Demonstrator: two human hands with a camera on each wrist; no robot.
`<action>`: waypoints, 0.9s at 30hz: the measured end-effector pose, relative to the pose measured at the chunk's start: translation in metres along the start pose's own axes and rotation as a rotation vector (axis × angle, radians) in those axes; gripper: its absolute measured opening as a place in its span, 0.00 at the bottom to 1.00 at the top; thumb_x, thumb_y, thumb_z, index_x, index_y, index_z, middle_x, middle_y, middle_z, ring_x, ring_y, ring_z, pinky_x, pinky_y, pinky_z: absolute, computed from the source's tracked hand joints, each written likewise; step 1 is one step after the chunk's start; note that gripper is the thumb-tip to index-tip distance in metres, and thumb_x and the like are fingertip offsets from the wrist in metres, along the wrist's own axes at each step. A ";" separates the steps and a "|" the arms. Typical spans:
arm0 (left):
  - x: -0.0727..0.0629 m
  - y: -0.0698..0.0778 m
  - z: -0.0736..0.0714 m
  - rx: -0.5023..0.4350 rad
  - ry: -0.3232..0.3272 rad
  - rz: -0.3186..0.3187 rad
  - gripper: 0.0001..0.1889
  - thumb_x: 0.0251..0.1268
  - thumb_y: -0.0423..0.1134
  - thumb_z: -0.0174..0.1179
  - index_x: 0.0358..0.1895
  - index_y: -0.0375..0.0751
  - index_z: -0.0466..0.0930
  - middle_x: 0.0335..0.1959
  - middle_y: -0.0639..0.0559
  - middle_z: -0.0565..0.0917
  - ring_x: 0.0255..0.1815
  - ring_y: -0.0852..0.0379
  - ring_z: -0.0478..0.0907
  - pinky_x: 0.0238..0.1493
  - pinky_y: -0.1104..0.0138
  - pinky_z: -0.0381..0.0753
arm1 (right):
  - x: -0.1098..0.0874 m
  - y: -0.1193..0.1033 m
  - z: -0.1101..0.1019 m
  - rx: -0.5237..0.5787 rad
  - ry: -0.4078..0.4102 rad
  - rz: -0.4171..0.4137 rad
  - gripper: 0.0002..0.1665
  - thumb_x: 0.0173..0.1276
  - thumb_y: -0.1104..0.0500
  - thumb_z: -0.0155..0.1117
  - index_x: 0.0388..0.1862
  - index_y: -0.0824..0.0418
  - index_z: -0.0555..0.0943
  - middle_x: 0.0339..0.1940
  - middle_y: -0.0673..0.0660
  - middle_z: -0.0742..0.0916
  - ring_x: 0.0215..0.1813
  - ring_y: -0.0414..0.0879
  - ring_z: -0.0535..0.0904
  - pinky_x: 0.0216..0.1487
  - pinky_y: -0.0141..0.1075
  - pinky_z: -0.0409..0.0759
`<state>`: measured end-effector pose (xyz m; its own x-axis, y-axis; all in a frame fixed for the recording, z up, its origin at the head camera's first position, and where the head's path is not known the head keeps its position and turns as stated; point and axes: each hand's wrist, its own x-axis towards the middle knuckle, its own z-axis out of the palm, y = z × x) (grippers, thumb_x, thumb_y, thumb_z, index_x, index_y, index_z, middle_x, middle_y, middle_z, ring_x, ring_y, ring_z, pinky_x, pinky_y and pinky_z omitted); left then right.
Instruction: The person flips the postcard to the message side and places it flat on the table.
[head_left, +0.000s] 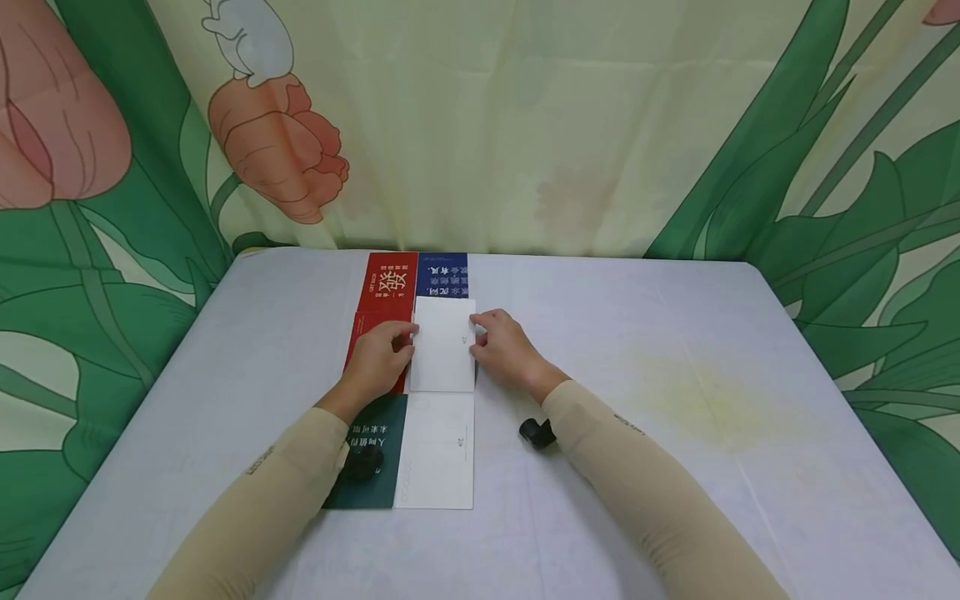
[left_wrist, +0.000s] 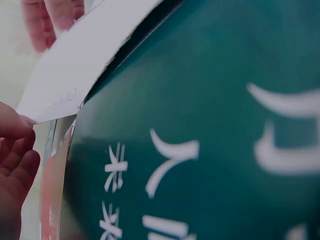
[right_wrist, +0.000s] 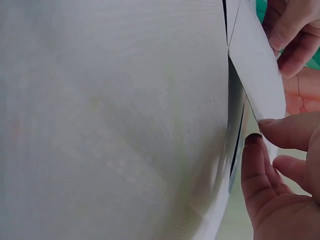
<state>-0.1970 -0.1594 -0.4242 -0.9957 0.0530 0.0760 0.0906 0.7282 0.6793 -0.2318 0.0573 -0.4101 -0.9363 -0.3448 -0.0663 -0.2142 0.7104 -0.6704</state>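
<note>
A white card (head_left: 444,346) with small print along one side is held between my two hands. My left hand (head_left: 378,362) pinches its left edge, the thumb (left_wrist: 15,122) on the card's rim in the left wrist view. At the opposite edge my right hand (head_left: 512,348) pinches with thumb and fingers, also seen by the right wrist camera as a right hand (right_wrist: 287,175). Part of the card stands raised off what lies beneath. Under and beside it are red cards (head_left: 386,283) and a dark blue card (head_left: 442,275) with white characters.
Nearer me lie a dark green card (head_left: 378,492) with white characters and another white card (head_left: 435,450), edge to edge. All rest on a white-covered table (head_left: 675,358). A flower-print curtain (head_left: 525,125) hangs behind. A black wrist camera (head_left: 537,433) sits by the right sleeve.
</note>
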 end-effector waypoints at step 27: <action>0.000 -0.001 0.000 0.039 -0.090 -0.090 0.28 0.63 0.34 0.68 0.67 0.37 0.75 0.58 0.41 0.80 0.55 0.43 0.75 0.53 0.51 0.82 | 0.006 -0.002 0.004 -0.115 -0.114 -0.004 0.29 0.73 0.65 0.57 0.72 0.69 0.69 0.69 0.64 0.73 0.53 0.50 0.74 0.56 0.39 0.77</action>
<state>-0.1975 -0.1599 -0.4250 -0.9976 0.0462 -0.0510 0.0018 0.7586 0.6515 -0.2355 0.0516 -0.4118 -0.8990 -0.4108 -0.1519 -0.2544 0.7721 -0.5823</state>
